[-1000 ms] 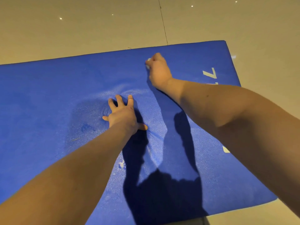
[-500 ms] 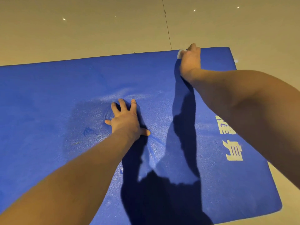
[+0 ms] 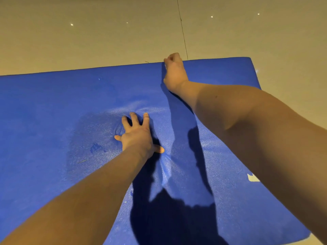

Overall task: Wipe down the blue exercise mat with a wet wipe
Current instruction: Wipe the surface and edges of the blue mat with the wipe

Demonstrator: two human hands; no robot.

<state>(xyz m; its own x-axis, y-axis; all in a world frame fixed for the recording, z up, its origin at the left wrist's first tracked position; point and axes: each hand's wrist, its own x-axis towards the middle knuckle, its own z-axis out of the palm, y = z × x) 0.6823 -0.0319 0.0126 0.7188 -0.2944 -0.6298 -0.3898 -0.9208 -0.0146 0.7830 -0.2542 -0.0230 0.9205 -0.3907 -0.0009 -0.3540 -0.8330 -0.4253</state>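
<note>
The blue exercise mat lies flat on the floor and fills most of the view. My left hand presses on the middle of the mat with fingers spread, and the foam dents and creases around it. My right hand reaches to the mat's far edge with its fingers curled down. The wet wipe is hidden under those fingers. A darker damp patch shows on the mat left of my left hand.
Beige floor tiles surround the mat, with a dark seam running away from the far edge. A bit of white print shows near the mat's right end. The mat's far right corner is rounded.
My right hand slid right along the far part of the mat, then back left, and now sits on the far edge. My left hand has stayed pressed in place.
</note>
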